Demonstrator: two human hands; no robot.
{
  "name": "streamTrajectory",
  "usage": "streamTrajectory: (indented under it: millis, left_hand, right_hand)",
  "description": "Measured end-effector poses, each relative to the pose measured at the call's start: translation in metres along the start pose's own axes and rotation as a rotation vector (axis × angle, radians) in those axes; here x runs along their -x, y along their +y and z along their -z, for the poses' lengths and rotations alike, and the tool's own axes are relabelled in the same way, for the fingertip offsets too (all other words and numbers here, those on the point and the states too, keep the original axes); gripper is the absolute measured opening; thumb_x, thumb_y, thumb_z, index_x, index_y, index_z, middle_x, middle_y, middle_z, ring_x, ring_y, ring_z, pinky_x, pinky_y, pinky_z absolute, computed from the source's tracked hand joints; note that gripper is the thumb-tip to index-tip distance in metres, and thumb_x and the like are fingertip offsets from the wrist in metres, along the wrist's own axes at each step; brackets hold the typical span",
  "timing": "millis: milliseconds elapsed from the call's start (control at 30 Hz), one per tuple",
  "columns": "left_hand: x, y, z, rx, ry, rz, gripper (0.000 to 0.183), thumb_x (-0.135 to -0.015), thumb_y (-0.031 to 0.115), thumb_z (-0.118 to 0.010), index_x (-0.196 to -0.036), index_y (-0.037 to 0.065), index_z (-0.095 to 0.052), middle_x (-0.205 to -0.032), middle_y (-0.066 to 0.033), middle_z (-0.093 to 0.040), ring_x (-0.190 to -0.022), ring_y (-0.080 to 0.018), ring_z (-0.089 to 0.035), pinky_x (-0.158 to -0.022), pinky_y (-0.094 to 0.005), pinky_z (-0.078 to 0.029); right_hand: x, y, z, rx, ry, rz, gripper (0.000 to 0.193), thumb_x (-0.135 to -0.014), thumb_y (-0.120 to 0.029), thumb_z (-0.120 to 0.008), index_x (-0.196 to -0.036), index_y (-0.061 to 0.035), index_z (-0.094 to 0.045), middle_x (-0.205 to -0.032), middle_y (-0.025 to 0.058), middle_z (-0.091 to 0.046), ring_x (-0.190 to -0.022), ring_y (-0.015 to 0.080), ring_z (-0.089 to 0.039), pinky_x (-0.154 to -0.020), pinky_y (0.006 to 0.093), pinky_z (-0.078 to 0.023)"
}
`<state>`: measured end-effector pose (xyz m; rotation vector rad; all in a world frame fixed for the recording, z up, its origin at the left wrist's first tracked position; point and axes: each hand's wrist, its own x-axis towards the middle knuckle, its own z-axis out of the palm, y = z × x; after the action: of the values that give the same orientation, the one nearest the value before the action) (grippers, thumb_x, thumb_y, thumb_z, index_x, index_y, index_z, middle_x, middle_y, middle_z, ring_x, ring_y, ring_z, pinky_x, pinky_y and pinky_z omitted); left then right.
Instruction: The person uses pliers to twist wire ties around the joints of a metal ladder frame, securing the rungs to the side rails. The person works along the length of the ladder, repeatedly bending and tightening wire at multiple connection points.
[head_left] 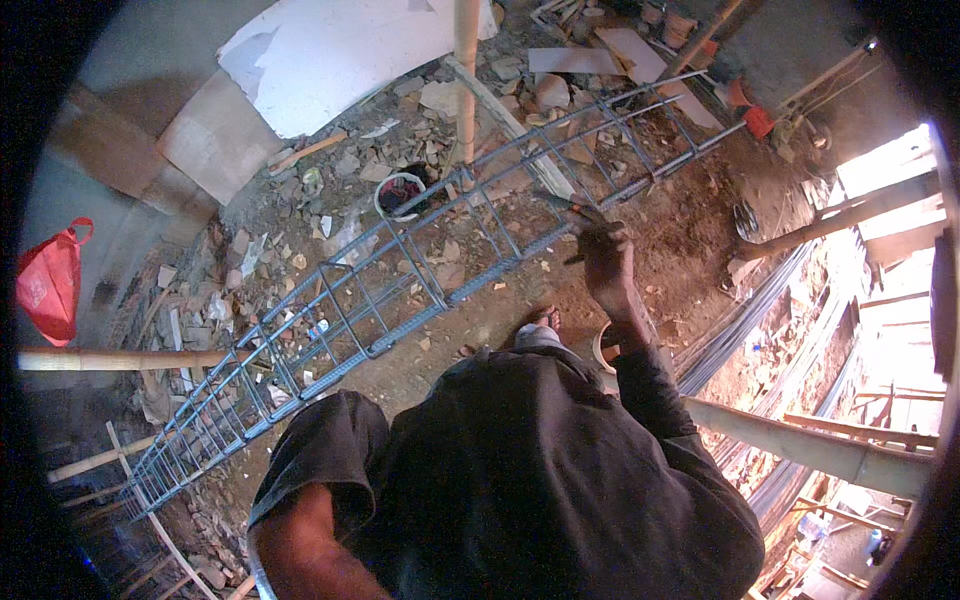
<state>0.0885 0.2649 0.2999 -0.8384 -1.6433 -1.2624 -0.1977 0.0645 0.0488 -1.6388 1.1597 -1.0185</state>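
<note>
A long steel rebar cage runs slantwise from the lower left to the upper right, its long bars tied to rectangular stirrups. My right hand is closed around a dark metal hand tool, at the near side of the cage. The tool's thin end reaches toward the near long bar; whether it touches cannot be made out, nor its exact kind. Of my left arm only a bare part shows at the lower left. My left hand is outside the picture.
Rubble and brick pieces cover the ground beyond the cage. A bucket stands by an upright bamboo pole. A white sheet lies at the back, a red bag at far left. Bundled rods lie at right.
</note>
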Motion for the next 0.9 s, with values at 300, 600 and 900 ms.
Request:
streamTrajectory:
  millis: [300,600,900]
  left_hand:
    - [0.0,0.01,0.009,0.053,-0.038,-0.044,0.025,-0.101,0.015,-0.054,-0.11,0.002,-0.073,-0.102,-0.0193,-0.073,-0.068,-0.022,-0.063,-0.069,-0.0383,-0.056]
    - [-0.011,0.003,0.033,0.178,-0.113,-0.089,0.03,-0.104,0.015,-0.048,-0.108,0.002,-0.075,-0.099,-0.0206,-0.074,-0.06,-0.0216,-0.063,-0.065,-0.0384,-0.055]
    - [0.065,-0.052,0.069,0.317,0.275,0.084,0.022,-0.103,0.014,-0.057,-0.098,0.003,-0.076,-0.093,-0.0192,-0.075,-0.062,-0.0218,-0.067,-0.061,-0.0351,-0.054]
  right_hand:
    - [-0.022,0.011,-0.027,0.746,-0.118,0.336,0.032,-0.091,-0.012,-0.058,-0.12,-0.0123,-0.071,-0.113,0.0145,-0.071,-0.114,0.038,-0.06,-0.102,0.0527,-0.042]
    - [-0.018,-0.036,0.008,0.736,0.039,-0.001,0.052,-0.077,-0.035,-0.088,-0.118,-0.006,-0.072,-0.108,0.0162,-0.073,-0.105,0.0367,-0.067,-0.096,0.0456,-0.05]
    - [0.08,0.013,0.194,0.569,0.388,-0.584,0.052,-0.088,-0.04,-0.077,-0.127,-0.0069,-0.069,-0.113,0.0146,-0.076,-0.1,0.0287,-0.074,-0.09,0.0388,-0.056]
